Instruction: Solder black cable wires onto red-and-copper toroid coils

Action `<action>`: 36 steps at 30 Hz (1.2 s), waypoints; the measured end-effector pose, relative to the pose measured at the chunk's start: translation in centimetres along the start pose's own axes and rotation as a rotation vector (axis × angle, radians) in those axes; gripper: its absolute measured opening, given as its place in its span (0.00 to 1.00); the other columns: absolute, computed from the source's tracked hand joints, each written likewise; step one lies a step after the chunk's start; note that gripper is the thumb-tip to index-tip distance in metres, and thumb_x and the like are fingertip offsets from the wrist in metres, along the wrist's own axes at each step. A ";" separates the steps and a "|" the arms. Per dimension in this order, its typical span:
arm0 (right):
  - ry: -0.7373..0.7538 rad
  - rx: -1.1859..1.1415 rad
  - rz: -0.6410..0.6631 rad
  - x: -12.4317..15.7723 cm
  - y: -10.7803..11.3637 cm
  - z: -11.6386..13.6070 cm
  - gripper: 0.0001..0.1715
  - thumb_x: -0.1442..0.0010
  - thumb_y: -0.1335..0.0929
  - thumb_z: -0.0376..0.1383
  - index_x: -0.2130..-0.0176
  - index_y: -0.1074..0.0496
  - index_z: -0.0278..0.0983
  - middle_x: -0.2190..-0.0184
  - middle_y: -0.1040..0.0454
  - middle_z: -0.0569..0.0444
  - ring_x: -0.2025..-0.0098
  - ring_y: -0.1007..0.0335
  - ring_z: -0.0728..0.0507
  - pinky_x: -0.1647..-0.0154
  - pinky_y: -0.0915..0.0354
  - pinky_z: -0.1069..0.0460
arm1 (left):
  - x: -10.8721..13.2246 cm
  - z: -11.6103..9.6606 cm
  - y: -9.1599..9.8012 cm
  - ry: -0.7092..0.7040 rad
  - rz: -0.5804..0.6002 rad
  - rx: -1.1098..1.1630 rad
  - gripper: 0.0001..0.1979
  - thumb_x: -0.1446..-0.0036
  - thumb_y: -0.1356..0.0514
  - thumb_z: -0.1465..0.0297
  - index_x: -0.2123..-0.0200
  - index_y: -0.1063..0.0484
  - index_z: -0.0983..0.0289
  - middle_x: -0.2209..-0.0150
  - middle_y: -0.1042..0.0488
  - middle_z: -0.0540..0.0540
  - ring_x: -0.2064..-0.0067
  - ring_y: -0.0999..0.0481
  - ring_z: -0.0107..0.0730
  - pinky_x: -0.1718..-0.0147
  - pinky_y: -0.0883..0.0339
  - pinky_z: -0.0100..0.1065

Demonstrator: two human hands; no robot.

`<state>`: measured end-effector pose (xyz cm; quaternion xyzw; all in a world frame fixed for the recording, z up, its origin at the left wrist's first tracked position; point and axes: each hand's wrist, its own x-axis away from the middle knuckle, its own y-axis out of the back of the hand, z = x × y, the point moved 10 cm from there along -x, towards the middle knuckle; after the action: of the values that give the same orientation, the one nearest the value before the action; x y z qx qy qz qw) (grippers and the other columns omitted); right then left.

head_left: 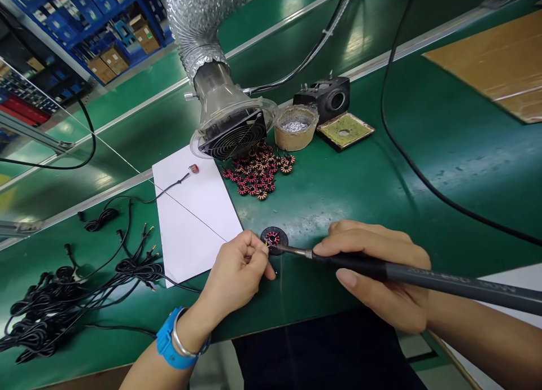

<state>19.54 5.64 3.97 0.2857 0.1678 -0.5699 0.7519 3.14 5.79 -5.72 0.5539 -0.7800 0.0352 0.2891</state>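
As your right hand (372,271) grips the slim black soldering iron (351,261) between thumb and curled fingers, its steel tip touches the red-wound toroid coil (273,238) on a round black disc (283,232), just ahead of your left fingertips (256,248). Your left hand (235,277) pinches a thin wire end (266,244) there, fingers pressed together. A heap of red-wound toroid coils (256,170) lies well beyond your fingers; a flat white paper sheet (190,209) lies left of them.

Electronics soldering workshop: soldering iron (466,283), fume extractor (231,119), green workbench (355,209), stocked parts shelving (97,29).
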 end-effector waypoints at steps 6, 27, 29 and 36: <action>0.035 -0.009 -0.026 0.4 -0.2 0.1 0.14 0.45 0.37 0.30 0.58 0.28 0.36 0.80 0.35 0.57 0.80 0.41 0.48 0.80 0.44 0.51 | 0.2 -0.1 -0.1 0.001 0.009 -0.024 0.11 0.35 0.48 0.62 0.68 0.38 0.62 0.78 0.25 0.48 0.85 0.40 0.19 0.85 0.48 0.22; 0.051 -0.003 -0.070 0.7 0.4 0.4 0.15 0.46 0.36 0.31 0.58 0.28 0.37 0.82 0.35 0.56 0.81 0.39 0.47 0.80 0.41 0.50 | 0.1 -0.2 -0.1 0.008 0.012 -0.036 0.11 0.36 0.48 0.62 0.69 0.38 0.62 0.77 0.25 0.49 0.85 0.40 0.20 0.85 0.49 0.23; 0.048 -0.007 -0.072 0.7 0.4 0.3 0.15 0.46 0.36 0.31 0.57 0.28 0.38 0.82 0.35 0.56 0.81 0.39 0.46 0.80 0.41 0.50 | 0.1 -0.1 -0.1 0.008 0.012 -0.037 0.11 0.36 0.48 0.62 0.69 0.38 0.62 0.77 0.25 0.49 0.85 0.40 0.20 0.85 0.49 0.23; 0.045 -0.023 -0.143 0.5 1.2 -0.1 0.19 0.41 0.36 0.31 0.50 0.29 0.39 0.74 0.28 0.52 0.75 0.33 0.45 0.76 0.35 0.49 | 0.1 -0.1 0.1 0.009 0.001 -0.028 0.10 0.36 0.48 0.63 0.68 0.37 0.62 0.77 0.25 0.48 0.84 0.40 0.20 0.84 0.48 0.23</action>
<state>20.85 5.51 3.87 0.2771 0.2115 -0.6136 0.7085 3.05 5.77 -5.50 0.5492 -0.7794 0.0272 0.3003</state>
